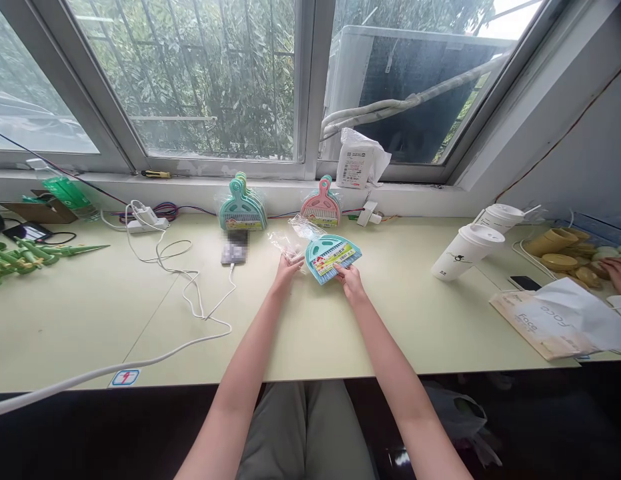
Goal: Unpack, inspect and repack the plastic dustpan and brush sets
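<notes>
A teal mini dustpan and brush set [335, 255] with a yellow printed label is tilted above the table in front of me. My right hand [350, 280] grips its lower edge at the bristles. Clear crinkled plastic bag [280, 243] is pinched in my left hand [289, 268], just left of the dustpan. More plastic covers the upper left of the set, where its handle is hard to see. Behind, wrapped teal sets [241, 207] and wrapped pink sets [322, 203] lean in stacks against the wall under the window.
A phone [235, 248] on a white cable lies to the left, near a power strip [147, 224]. Two white cups [465, 253] and a tissue pack [545, 320] are at right. Green plastic parts [35, 257] lie far left. Another person's hand [616, 272] shows at the right edge.
</notes>
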A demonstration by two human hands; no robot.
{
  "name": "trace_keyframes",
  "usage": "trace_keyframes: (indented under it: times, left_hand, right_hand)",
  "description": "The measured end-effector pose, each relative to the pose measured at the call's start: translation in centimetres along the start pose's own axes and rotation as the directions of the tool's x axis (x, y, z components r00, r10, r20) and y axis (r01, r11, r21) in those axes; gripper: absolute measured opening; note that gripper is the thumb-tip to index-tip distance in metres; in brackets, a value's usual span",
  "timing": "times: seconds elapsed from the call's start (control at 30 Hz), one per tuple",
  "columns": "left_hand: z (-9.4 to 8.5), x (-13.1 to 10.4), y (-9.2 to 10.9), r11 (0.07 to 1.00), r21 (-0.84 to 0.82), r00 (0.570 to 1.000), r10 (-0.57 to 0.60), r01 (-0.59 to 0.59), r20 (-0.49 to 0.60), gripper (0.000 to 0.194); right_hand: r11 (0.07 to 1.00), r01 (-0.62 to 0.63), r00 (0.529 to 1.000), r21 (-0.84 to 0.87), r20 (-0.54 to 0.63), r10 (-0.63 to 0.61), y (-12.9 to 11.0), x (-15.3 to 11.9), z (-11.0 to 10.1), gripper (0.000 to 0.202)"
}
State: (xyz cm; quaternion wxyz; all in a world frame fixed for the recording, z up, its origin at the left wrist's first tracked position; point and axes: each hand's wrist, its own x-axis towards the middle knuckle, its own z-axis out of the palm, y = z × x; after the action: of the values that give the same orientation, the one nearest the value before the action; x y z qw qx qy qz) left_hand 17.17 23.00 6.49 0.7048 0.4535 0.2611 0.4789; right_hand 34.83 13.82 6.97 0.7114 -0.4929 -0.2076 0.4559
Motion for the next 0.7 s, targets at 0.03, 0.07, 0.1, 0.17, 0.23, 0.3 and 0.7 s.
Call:
trace_keyframes:
  times: [0.03, 0.07, 0.1, 0.17, 0.23, 0.3, 0.7]
  left_hand:
    - [0.1, -0.2, 0.2, 0.999, -0.030, 0.999, -0.035, 0.036, 0.026, 0.100]
    - [0.3, -0.3, 0.4, 0.996, -0.062, 0.997, -0.063, 0.065, 0.044, 0.096]
    - [0.4, -0.5, 0.6, 0.992, -0.092, 0.995, -0.084, 0.089, 0.054, 0.091]
    - [0.6, -0.7, 0.9, 0.983, -0.138, 0.992, -0.117, 0.123, 0.046, 0.076]
    - [0.7, -0.8, 1.1, 0.980, -0.150, 0.992, -0.129, 0.130, 0.016, 0.062]
    - [0.7, -0.7, 1.2, 0.986, -0.118, 0.993, -0.117, 0.116, -0.002, 0.056]
    - [1.4, -1.9, 1.1, 0.987, 0.095, 0.943, -0.154, 0.131, 0.296, 0.046]
  right_hand:
    - [1.000, -0.005, 1.000, -0.002, 0.011, 0.005, -0.1, 0.0, 0.0, 0.024]
    - [1.000, -0.009, 1.000, -0.006, 0.030, 0.009, -0.2, 0.0, 0.0, 0.024]
    - [1.000, -0.010, 0.998, -0.009, 0.057, 0.010, -0.3, -0.1, 0.0, 0.024]
    - [1.000, -0.002, 0.993, -0.017, 0.118, 0.004, -0.4, -0.2, 0.0, 0.026]
    - [1.000, 0.003, 0.984, -0.026, 0.176, 0.001, -0.5, -0.3, 0.1, 0.028]
    - [0.999, 0.006, 0.978, -0.038, 0.209, 0.002, -0.6, -0.4, 0.1, 0.029]
    - [0.997, 0.051, 0.988, -0.066, 0.150, -0.041, -0.3, -0.7, 0.8, 0.033]
